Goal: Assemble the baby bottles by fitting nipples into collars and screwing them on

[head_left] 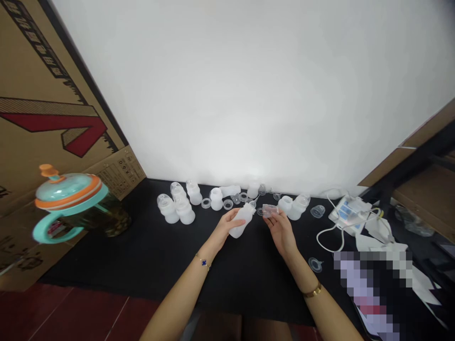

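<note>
My left hand (224, 228) is closed around a milky white baby bottle (242, 221), which leans with its top up to the right. A small whitish piece shows at its neck, too small to make out. My right hand (283, 234) pinches a clear plastic cap (270, 211) lying sideways between the fingertips, apart from the bottle. Behind the hands are a white open-necked bottle (216, 200), a pale ring (228, 204) and more small clear parts. Right of the cap stand another open bottle (285, 204) and a capped bottle (300, 207).
Several capped baby bottles (183, 209) stand at left. A big teal-lidded jug (81, 203) is beside the cardboard box (53, 94). At right are a clear cap (317, 211), a round disc (315, 264), a white power strip with cables (350, 215) and a blurred-out device (369, 293).
</note>
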Action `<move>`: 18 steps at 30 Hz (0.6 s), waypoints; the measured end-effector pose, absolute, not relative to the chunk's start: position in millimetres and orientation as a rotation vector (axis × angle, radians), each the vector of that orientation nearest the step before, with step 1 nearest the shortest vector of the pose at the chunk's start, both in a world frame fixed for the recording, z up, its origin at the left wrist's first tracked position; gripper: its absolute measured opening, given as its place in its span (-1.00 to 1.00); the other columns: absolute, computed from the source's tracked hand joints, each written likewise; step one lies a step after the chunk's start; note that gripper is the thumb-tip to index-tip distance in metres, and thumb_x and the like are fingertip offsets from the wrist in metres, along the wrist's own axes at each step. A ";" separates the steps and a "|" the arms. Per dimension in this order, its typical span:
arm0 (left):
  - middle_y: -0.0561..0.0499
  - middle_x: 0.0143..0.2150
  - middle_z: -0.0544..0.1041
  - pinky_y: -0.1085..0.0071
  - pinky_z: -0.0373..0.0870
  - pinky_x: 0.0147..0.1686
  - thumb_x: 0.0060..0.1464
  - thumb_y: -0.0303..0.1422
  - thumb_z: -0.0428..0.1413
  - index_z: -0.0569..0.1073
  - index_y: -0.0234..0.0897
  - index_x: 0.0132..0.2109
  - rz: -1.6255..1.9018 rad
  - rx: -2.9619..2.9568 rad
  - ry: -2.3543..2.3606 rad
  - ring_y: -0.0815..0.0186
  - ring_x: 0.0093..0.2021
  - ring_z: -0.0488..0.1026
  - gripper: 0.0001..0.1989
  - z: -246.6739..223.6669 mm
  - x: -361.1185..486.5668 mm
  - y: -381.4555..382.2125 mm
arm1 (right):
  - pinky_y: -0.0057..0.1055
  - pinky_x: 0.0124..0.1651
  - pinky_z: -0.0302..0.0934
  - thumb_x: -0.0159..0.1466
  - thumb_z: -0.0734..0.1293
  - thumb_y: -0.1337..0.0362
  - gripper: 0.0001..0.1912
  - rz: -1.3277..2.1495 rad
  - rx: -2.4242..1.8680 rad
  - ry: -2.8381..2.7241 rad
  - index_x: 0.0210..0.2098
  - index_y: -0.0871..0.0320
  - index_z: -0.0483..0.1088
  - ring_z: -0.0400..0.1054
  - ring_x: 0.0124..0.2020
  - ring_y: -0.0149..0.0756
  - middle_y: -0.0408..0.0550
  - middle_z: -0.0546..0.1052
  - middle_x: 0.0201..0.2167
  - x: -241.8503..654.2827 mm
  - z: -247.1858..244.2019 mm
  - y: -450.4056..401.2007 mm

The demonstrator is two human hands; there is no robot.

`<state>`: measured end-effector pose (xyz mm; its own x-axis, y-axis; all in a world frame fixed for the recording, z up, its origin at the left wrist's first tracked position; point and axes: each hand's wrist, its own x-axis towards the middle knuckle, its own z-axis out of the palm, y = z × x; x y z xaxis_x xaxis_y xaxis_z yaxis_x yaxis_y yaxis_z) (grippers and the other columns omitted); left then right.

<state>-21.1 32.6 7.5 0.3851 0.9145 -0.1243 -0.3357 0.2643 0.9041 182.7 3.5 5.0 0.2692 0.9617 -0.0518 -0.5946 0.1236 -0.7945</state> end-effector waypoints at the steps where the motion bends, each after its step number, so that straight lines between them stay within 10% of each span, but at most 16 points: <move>1: -0.11 0.00 0.59 0.38 0.33 -0.11 -0.15 -0.28 0.41 0.56 -0.29 0.03 0.961 0.929 0.761 0.11 -0.02 0.50 -0.46 5.9 -20.7 33.4 | -0.28 0.03 0.38 0.08 0.53 0.29 -0.77 1.209 -0.817 -0.558 -0.25 0.04 0.52 0.49 -0.06 -0.21 -0.12 0.63 -0.14 182.9 5.8 3.4; 18: -0.08 -0.23 0.62 0.40 0.41 -0.33 -0.09 -0.14 0.39 0.55 -0.32 -0.08 0.840 0.984 0.767 0.27 -0.38 0.55 -0.53 2.1 -18.7 32.1 | -0.25 -0.03 0.42 0.13 0.54 0.11 -0.75 1.131 -0.832 -0.498 -0.26 0.03 0.50 0.52 -0.04 -0.17 -0.10 0.64 -0.12 188.9 8.6 5.5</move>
<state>-18.7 32.1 2.1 0.4660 0.8688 -0.1676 -0.2463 0.3093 0.9185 188.9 5.5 8.6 0.3679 0.9282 -0.0563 -0.5847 0.1838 -0.7902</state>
